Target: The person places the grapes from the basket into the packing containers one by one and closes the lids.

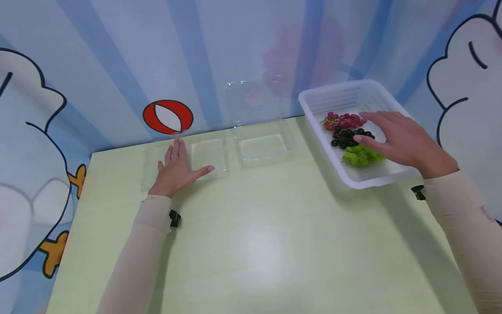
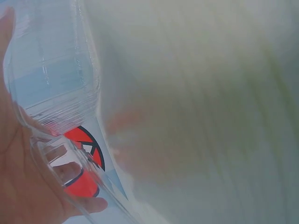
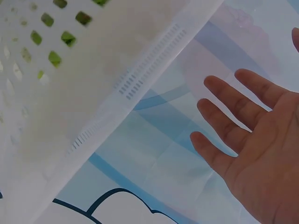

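Note:
My left hand is over a clear plastic box at the back left, fingers straight and thumb spread. Clear plastic lies right beside that palm in the left wrist view; whether the hand presses on it I cannot tell. Above a white basket at the back right hovers my right hand, fingers extended around nothing. Inside the basket are red grapes, black grapes and green grapes, partly hidden by that hand. The right wrist view shows the spread fingers apart from the basket's underside.
A second clear box stands between the first box and the basket, its lid raised toward the wall. The pale green table meets a printed blue backdrop at its back edge.

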The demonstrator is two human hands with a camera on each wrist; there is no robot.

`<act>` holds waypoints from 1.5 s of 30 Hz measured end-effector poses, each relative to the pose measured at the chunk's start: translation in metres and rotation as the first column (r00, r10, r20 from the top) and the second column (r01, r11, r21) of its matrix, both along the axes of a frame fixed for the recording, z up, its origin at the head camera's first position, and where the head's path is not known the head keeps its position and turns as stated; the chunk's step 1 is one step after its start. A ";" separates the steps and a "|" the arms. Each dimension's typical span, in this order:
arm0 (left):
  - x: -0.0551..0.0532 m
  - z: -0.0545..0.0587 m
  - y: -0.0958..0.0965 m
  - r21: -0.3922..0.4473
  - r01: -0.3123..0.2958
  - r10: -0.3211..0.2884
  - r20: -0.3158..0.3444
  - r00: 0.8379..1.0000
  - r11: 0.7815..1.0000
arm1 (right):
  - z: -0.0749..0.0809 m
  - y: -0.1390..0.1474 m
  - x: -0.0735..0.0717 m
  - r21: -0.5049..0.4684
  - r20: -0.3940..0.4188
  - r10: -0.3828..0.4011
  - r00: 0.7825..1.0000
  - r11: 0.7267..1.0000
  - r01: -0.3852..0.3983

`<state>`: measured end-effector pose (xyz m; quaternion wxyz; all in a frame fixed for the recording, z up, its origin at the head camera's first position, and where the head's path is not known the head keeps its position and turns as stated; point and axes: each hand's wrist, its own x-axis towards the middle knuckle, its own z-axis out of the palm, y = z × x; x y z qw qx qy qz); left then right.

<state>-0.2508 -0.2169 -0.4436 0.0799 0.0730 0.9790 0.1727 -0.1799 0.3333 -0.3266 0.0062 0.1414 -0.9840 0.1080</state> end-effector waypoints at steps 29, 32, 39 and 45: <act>-0.006 -0.005 0.017 0.002 0.015 -0.015 0.002 1.000 1.000 | 0.019 0.013 -0.059 0.188 0.248 0.047 0.968 0.977 -0.096; -0.006 -0.006 0.016 0.004 0.010 -0.010 0.001 1.000 1.000 | 0.015 0.012 -0.066 0.191 0.241 0.076 0.967 0.974 -0.124; -0.004 -0.004 0.019 0.023 0.010 -0.010 0.009 1.000 1.000 | 0.008 0.011 -0.077 0.201 0.271 0.095 0.958 0.968 -0.153; -0.005 -0.006 0.020 0.033 0.009 -0.009 0.015 1.000 0.999 | -0.002 0.015 -0.088 0.197 0.300 0.117 0.947 0.963 -0.182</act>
